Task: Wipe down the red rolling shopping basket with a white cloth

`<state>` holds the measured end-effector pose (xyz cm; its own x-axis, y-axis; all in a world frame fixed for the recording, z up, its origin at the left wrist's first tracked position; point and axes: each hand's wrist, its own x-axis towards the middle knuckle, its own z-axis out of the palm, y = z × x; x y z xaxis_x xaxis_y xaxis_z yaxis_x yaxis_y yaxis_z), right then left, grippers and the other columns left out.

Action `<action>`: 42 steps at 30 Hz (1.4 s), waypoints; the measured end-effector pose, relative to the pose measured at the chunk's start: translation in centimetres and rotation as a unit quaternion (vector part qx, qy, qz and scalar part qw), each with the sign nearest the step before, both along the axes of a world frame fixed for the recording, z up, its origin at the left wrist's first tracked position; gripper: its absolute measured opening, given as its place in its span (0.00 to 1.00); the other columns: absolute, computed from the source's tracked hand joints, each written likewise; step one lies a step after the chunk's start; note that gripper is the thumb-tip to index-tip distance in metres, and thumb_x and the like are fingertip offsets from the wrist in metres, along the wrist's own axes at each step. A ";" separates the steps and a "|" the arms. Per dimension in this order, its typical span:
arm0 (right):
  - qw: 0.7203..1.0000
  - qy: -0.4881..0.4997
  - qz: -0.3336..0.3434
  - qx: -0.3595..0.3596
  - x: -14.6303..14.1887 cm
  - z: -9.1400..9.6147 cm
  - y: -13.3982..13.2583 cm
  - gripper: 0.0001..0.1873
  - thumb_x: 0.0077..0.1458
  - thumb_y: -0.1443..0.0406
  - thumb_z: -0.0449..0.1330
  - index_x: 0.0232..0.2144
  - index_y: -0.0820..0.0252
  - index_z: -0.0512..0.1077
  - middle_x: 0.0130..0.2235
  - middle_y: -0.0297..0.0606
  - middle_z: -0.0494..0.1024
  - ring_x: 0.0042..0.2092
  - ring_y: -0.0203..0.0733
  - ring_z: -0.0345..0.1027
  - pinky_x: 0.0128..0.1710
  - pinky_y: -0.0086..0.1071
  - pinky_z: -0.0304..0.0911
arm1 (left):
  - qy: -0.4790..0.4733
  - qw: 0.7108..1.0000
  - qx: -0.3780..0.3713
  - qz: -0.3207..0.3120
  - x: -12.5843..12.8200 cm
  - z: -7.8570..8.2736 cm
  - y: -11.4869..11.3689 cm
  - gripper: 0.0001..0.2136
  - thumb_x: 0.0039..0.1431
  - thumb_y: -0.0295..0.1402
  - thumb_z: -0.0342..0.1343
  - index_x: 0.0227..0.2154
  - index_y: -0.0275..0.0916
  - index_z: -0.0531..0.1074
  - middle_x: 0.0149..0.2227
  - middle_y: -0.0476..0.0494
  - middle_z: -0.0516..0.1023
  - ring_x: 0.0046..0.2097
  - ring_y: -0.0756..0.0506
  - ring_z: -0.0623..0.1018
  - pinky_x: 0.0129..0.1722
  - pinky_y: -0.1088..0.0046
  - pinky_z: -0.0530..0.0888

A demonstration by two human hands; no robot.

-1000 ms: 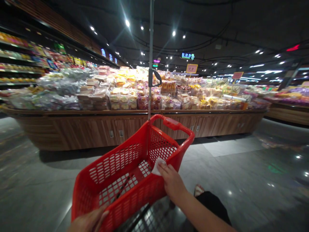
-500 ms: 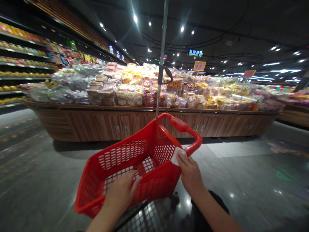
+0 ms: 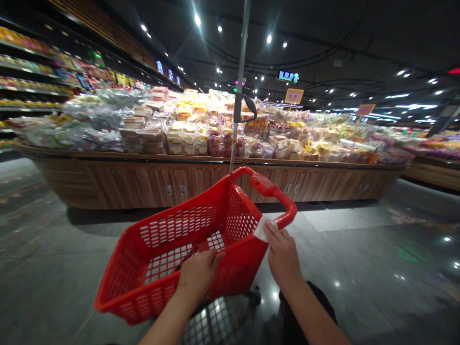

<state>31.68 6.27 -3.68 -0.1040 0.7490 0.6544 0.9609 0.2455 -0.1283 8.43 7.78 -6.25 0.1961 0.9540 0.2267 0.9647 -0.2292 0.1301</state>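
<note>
The left hand [image 3: 198, 275] is holding a red plastic shopping basket [image 3: 143, 306] by its near edge, and the fingers are close together and curling over the rim. The basket is tipping to one side. It has lots of little square holes in its walls and floor, and a red handle [image 3: 268, 187] is arching over the top. The right hand [image 3: 283, 256] is up at the far right corner of the basket, and its fingers and thumb are pinching together on a small white piece of paper [image 3: 261, 230]. The paper is poking out by the rim, touching the basket. The basket is hanging over a metal wire cart [image 3: 219, 321], but it is hard to tell if they are touching.

A thin metal pole [image 3: 240, 72] with a black hook [image 3: 247, 109] is standing up past the basket. Behind it, a big wooden counter [image 3: 143, 187] is holding piles of bagged bread and snacks [image 3: 187, 139]. A yellow price sign [image 3: 293, 96] is sticking up above the piles. Full shop shelves [image 3: 32, 72] are running along the left, and a shiny grey floor [image 3: 359, 268] is spreading out below.
</note>
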 end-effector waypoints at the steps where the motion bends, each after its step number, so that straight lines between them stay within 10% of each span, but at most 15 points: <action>1: 1.000 -0.005 0.008 -0.004 -0.6 -0.1 -0.2 0.31 0.46 0.80 0.48 0.52 0.61 0.69 0.55 0.39 0.69 0.46 0.49 0.63 0.41 0.40 0.59 | 0.003 1.000 0.000 0.001 -0.1 -0.1 -0.1 0.23 0.64 0.44 0.33 0.30 0.40 0.71 0.30 0.42 0.80 0.34 0.42 0.79 0.29 0.71 0.66; 19: 0.998 0.023 0.056 0.007 -2.4 0.6 -3.0 0.33 0.44 0.81 0.48 0.52 0.59 0.68 0.54 0.36 0.71 0.45 0.48 0.63 0.40 0.42 0.56 | 0.003 0.999 0.041 -0.019 -4.6 -1.1 -1.3 0.20 0.63 0.45 0.37 0.29 0.44 0.73 0.29 0.48 0.80 0.32 0.45 0.79 0.28 0.74 0.66; 27: 0.997 0.058 0.000 0.049 1.6 2.2 -3.5 0.33 0.43 0.82 0.47 0.50 0.59 0.69 0.53 0.37 0.72 0.42 0.46 0.64 0.38 0.41 0.55 | -0.067 0.995 0.049 -0.063 -6.9 -0.7 -2.6 0.18 0.61 0.45 0.41 0.29 0.44 0.75 0.28 0.47 0.80 0.29 0.48 0.78 0.28 0.77 0.68; 35: 0.994 0.048 0.100 0.026 -1.5 1.5 -4.9 0.35 0.46 0.82 0.47 0.55 0.57 0.65 0.56 0.34 0.68 0.48 0.46 0.61 0.43 0.41 0.56 | -0.080 0.995 0.035 -0.051 -9.7 -1.1 -2.7 0.18 0.58 0.48 0.43 0.32 0.46 0.76 0.28 0.49 0.81 0.30 0.45 0.80 0.28 0.75 0.71; 42: 0.993 0.097 0.034 0.053 1.1 3.0 -3.9 0.32 0.46 0.81 0.47 0.51 0.59 0.69 0.52 0.39 0.73 0.43 0.46 0.63 0.42 0.42 0.60 | -0.090 0.991 0.056 -0.079 -11.3 -1.1 -3.1 0.18 0.59 0.48 0.43 0.30 0.47 0.75 0.27 0.52 0.81 0.29 0.47 0.80 0.28 0.76 0.72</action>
